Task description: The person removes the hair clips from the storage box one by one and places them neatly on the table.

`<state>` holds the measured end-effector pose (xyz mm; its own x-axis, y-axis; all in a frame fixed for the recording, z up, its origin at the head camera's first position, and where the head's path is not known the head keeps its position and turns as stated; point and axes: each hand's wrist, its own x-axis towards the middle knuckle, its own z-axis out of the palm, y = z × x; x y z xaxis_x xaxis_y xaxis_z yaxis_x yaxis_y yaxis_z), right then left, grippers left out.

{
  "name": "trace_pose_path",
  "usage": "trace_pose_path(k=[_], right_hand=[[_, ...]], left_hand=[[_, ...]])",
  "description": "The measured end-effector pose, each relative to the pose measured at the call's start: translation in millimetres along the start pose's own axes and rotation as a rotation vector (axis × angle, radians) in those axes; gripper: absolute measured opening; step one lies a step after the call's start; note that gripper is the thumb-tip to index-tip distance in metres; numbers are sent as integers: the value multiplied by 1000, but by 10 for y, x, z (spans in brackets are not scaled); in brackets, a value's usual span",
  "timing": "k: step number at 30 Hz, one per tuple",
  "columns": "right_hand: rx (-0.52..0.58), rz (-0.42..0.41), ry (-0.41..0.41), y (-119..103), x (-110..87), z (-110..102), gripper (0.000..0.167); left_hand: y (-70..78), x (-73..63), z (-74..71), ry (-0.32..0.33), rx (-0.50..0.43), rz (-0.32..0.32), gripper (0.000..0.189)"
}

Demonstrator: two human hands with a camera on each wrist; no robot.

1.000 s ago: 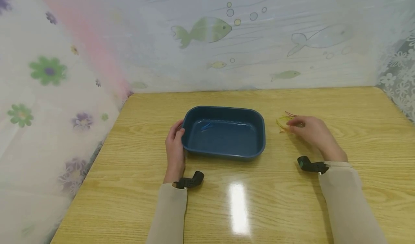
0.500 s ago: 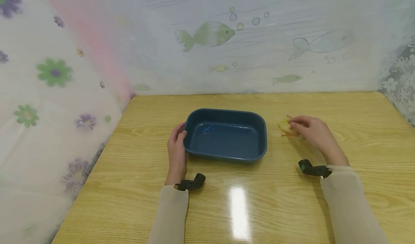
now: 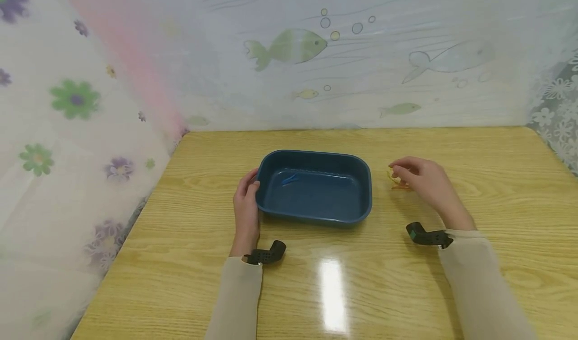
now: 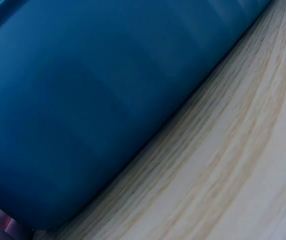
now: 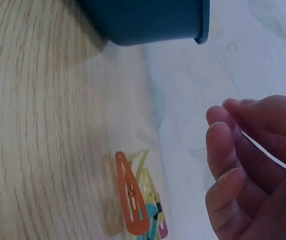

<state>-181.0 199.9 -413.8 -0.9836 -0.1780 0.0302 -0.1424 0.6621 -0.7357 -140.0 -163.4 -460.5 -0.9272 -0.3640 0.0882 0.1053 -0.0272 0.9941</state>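
A dark blue rectangular plastic tub (image 3: 316, 194) stands on the table, with a blue hair clip (image 3: 290, 178) lying inside it. My left hand (image 3: 246, 207) grips the tub's left end, thumb at the rim; in the left wrist view only a bit of its fingers (image 4: 0, 220) shows beside the tub. Right of the tub, my right hand (image 3: 424, 182) hovers over a small pile of snap hair clips, thumb and index fingertips together. An orange clip (image 5: 132, 197) lies foremost, with yellow, teal and purple ones behind. I cannot tell whether a clip is between those fingertips.
The wood-grain table (image 3: 180, 290) ends at a back sheet (image 3: 361, 94) printed with fish. A flower-printed sheet (image 3: 72, 189) hangs along the left side, and white flower lace (image 3: 560, 104) at the right. Each wrist carries a black camera (image 3: 422, 234).
My right hand has shifted slightly left over the clip pile, and the reddish clip at its back edge no longer shows in the head view. My left hand stays on the tub.
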Motion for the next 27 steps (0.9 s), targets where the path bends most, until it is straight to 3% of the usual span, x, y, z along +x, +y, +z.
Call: trace_pose_path(k=[8, 19, 27], right_hand=[[61, -48, 12, -82, 17, 97, 41], [45, -122, 8, -224, 13, 216, 40], [86, -142, -40, -375, -36, 225, 33]], left_hand=[[4, -5, 10, 4, 10, 13, 29], [5, -14, -3, 2, -7, 7, 29], [2, -11, -5, 3, 20, 2, 28]])
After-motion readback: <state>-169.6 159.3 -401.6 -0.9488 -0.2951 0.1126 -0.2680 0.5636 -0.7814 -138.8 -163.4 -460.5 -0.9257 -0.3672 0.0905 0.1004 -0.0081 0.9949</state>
